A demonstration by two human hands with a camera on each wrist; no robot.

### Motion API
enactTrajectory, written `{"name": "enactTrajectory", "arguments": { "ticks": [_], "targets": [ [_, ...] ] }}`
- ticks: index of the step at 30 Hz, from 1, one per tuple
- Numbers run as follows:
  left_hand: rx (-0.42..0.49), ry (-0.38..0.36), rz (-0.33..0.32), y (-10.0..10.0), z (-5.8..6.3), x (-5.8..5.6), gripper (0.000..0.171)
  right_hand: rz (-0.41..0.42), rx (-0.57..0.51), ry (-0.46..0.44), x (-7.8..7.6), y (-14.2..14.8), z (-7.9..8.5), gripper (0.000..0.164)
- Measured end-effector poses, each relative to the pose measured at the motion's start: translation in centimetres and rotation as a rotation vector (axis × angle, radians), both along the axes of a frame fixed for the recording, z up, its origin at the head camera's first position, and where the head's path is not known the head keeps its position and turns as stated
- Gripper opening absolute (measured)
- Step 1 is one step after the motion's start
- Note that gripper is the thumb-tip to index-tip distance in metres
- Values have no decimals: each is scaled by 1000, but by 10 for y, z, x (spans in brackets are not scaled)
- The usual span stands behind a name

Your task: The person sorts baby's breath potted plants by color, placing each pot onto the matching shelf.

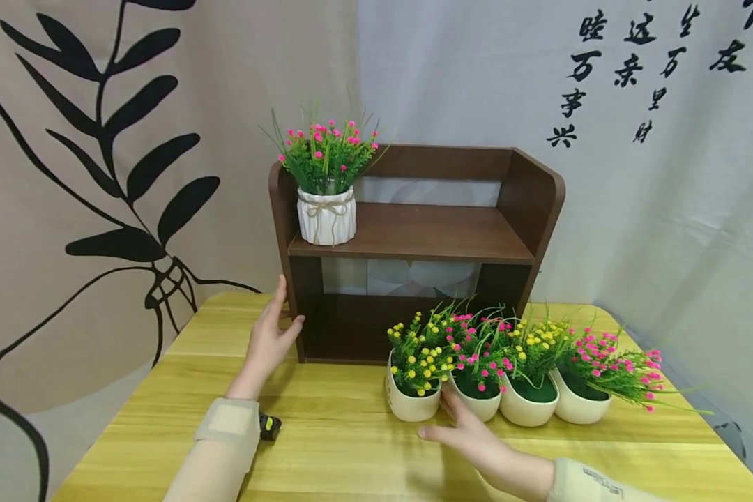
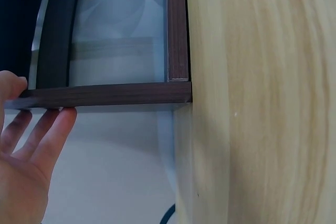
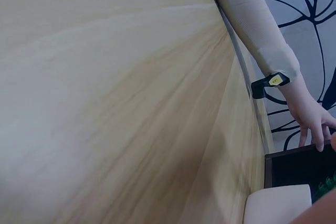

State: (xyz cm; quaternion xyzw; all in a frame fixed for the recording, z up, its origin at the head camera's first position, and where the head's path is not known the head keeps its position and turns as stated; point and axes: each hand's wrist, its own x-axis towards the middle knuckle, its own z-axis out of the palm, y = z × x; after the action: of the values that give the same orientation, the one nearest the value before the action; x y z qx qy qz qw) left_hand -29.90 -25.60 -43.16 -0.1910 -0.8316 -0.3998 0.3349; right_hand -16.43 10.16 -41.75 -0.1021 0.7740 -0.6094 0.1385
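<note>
My left hand (image 1: 266,341) is at the left side panel of a dark brown two-tier shelf (image 1: 433,230). In the left wrist view, the thumb lies on one face of the panel (image 2: 115,94) and the fingers on the other, so the left hand (image 2: 26,166) pinches it. My right hand (image 1: 470,436) reaches between a white pot with yellow flowers (image 1: 414,404) and a pot with pink flowers (image 1: 480,404). Its thumb stands apart in front of the yellow-flowered pot, and part of the fingers is hidden.
A ribbed white pot (image 1: 326,219) tied with twine, holding pink flowers, stands on the upper tier's left end. To the right are another yellow-flowered pot (image 1: 530,403) and another pink-flowered pot (image 1: 582,401). Everything rests on a wooden table (image 1: 326,446) before printed curtains.
</note>
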Motion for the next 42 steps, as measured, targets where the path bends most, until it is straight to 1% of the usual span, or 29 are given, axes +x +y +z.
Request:
{"name": "enactTrajectory", "arguments": {
  "ticks": [5,11,18,23,27,35,42],
  "targets": [
    [-4,-4,13,-1,-1,1,92,-30,-15,3,-6,-8,-6,98],
    [2,-27,23,-3,-1,3,92,-58,-28,22,-17,-18,-16,104],
    [6,-21,27,-4,-3,5,93,-88,-6,50,-27,-31,-26,106],
    [10,-24,25,-2,-3,4,92,-103,-56,54,-32,-42,-29,103],
    [12,-33,21,-1,-3,4,91,-123,-79,66,-40,-48,-34,101],
    [7,-31,5,2,-1,2,92,-163,-40,114,-53,-54,-43,90],
    [-1,-26,14,1,1,2,92,-171,-30,150,-57,-60,-44,88]
  ]
}}
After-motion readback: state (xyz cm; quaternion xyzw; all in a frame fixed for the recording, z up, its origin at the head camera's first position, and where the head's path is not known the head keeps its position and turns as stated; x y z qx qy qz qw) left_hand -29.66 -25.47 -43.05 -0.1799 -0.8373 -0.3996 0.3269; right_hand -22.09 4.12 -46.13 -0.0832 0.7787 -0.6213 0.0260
